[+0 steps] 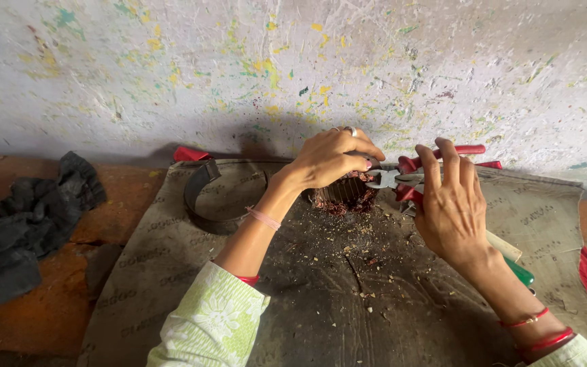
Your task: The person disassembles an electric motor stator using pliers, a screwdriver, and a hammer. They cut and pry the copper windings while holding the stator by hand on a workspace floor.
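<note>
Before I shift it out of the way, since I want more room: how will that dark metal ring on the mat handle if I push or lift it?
The ring looks like a rigid steel band, so probably stiff and fairly heavy for its size. It lies flat on the mat, so a push should slide it rather than roll it, dragging somewhat on the gritty surface. Open and thin-walled, it should be easy to hook with fingers.

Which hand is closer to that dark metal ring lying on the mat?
Left. The left hand rests on the coppery wound coil just right of the metal ring; the right hand, holding red-handled pliers, is farther right.
</note>
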